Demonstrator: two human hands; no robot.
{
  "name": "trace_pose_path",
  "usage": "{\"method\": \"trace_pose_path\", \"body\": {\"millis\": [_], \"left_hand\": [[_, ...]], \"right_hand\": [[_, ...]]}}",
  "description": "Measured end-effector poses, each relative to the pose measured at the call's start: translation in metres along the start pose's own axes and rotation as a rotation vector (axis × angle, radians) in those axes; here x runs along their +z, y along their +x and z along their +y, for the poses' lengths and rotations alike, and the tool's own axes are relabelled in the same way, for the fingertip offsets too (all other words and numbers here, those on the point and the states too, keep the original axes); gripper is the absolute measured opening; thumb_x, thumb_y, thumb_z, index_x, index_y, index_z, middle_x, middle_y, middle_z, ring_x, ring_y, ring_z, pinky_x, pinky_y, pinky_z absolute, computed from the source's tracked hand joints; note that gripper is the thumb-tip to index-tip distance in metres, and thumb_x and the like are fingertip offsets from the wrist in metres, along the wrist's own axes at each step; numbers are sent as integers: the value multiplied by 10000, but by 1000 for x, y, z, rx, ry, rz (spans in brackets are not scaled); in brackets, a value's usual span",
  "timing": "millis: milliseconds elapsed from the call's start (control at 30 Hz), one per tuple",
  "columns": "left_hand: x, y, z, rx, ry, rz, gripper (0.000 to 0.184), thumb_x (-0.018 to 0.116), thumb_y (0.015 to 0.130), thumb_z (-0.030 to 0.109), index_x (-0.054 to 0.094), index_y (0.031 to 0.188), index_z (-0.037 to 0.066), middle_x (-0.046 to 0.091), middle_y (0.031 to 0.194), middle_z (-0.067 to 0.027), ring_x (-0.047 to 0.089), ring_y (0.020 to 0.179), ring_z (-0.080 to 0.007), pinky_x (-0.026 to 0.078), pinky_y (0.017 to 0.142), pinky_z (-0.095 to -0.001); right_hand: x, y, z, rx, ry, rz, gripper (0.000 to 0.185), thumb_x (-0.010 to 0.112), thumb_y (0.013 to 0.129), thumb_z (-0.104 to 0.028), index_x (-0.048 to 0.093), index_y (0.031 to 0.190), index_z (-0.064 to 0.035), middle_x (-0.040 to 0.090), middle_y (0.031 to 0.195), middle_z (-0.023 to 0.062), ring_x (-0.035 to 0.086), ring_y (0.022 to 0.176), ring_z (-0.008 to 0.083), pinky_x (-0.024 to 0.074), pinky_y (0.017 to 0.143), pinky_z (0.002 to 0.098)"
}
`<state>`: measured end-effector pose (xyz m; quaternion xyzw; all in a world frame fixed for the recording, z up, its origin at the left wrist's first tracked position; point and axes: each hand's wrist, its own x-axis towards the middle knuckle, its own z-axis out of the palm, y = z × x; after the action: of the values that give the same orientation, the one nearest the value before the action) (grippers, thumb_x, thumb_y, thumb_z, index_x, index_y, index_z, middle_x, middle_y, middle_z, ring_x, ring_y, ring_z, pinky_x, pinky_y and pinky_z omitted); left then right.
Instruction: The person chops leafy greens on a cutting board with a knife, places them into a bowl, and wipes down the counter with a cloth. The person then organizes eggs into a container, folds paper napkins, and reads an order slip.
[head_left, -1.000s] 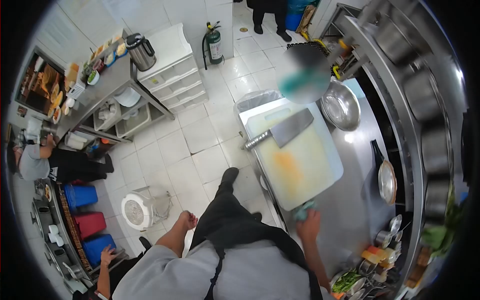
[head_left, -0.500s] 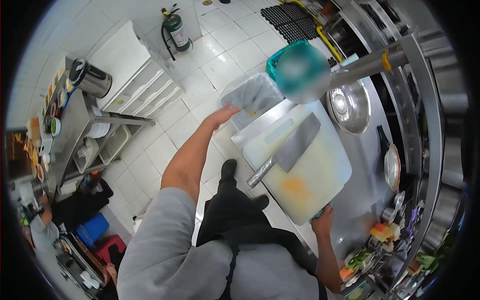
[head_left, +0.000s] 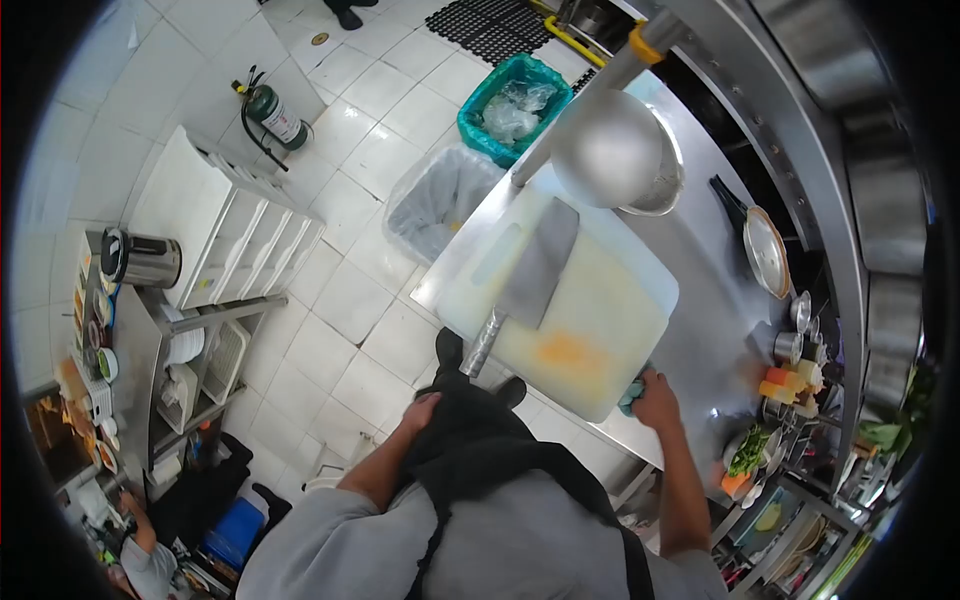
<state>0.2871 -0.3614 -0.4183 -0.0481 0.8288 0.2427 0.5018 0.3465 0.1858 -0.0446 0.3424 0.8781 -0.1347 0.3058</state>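
My right hand (head_left: 657, 402) is closed around a bluish-green cloth (head_left: 632, 396) at the near corner of a white cutting board (head_left: 610, 290). My left hand (head_left: 421, 411) rests against the black apron (head_left: 465, 435) at my thigh; its fingers are partly hidden, so their grip is unclear. On the board lies a cleaver (head_left: 540, 265) with a metal handle, which sticks out past the board's near edge. An orange stain marks the board beside the blade.
Beyond the board are a metal bowl (head_left: 668, 165), partly blurred, and a pan (head_left: 766, 252). Two lined bins, one clear (head_left: 410, 215) and one green (head_left: 474, 125), stand left of the counter (head_left: 690, 330). Condiment bottles (head_left: 785, 385) sit right. Another person (head_left: 150, 560) is at lower left.
My left hand has come back from above the clear-lined bin, where its fingers were stretched out, to my apron. My right hand stays by the board's corner with the cloth. The view has shifted.
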Motion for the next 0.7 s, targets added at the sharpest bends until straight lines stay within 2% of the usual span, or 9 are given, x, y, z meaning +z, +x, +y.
{"method": "trace_pose_path", "body": {"millis": [33, 100, 167, 267, 300, 400, 533, 633, 700], "left_hand": [[9, 3, -26, -112, 39, -34, 978, 630, 909, 773, 531, 1571, 60, 513, 1575, -317, 483, 1473, -468, 367, 1244, -527], [-62, -55, 31, -283, 219, 437, 886, 682, 906, 714, 610, 1506, 66, 552, 1543, -308, 507, 1456, -452, 384, 1235, -502], [-120, -43, 22, -170, 256, 494, 768, 707, 939, 607, 647, 1457, 43, 650, 1432, -286, 571, 1407, -414, 434, 1192, -492], [-187, 26, -54, -44, -617, 391, 598, 699, 974, 478, 670, 1414, 75, 702, 1351, -151, 626, 1254, -308, 489, 1018, -466], [-205, 29, -43, -104, -829, 396, 542, 685, 973, 462, 680, 1395, 123, 690, 1348, -81, 630, 1161, -255, 485, 919, -442], [-243, -45, 47, -86, -806, 420, 511, 666, 1010, 429, 686, 1361, 58, 724, 1192, -57, 637, 1116, -223, 499, 935, -381], [-211, -60, 28, -81, -837, 232, 545, 692, 987, 472, 638, 1407, 129, 654, 1337, -44, 589, 1201, -241, 472, 971, -444], [-166, -81, 0, -153, -737, 44, 601, 671, 981, 475, 597, 1488, 162, 631, 1438, -74, 596, 1243, -283, 456, 1034, -504], [-142, -100, -23, -265, -675, -14, 518, 692, 990, 470, 627, 1406, 170, 654, 1340, -40, 602, 1188, -270, 473, 967, -488]], "right_hand": [[-22, 3, -12, -53, -16, -147, 506, 718, 819, -184, 593, 1294, -62, 620, 1218, 235, 659, 1106, 475, 550, 953, 544], [-88, -7, -48, -155, -55, -457, 541, 712, 826, -226, 610, 1328, -52, 627, 1226, 238, 669, 1099, 469, 547, 958, 539], [-129, -26, -110, -401, 3, -280, 503, 689, 835, -225, 645, 1314, -77, 640, 1195, 215, 659, 1106, 442, 537, 956, 520], [-169, -35, -232, -656, 125, 90, 472, 663, 813, -119, 664, 1285, -107, 647, 1146, 197, 643, 1117, 420, 532, 956, 504], [-166, -17, -264, -783, 149, 268, 486, 663, 800, -77, 673, 1286, -106, 647, 1136, 204, 645, 1083, 424, 533, 934, 520], [-126, 78, -360, -870, 109, 685, 241, 680, 815, -78, 688, 1053, -36, 710, 968, 183, 654, 1015, 414, 557, 867, 526], [-43, 103, -427, -711, -338, 329, 415, 693, 832, -146, 742, 1224, -20, 776, 1122, 201, 683, 1068, 389, 582, 875, 500], [-93, 22, -400, -890, 43, -218, 487, 632, 836, -103, 718, 1311, -39, 770, 1214, 186, 680, 1213, 359, 563, 974, 480], [-110, 6, -348, -1021, 427, -308, 521, 604, 859, -112, 677, 1372, -61, 735, 1315, 169, 650, 1301, 319, 532, 1048, 432]]}}
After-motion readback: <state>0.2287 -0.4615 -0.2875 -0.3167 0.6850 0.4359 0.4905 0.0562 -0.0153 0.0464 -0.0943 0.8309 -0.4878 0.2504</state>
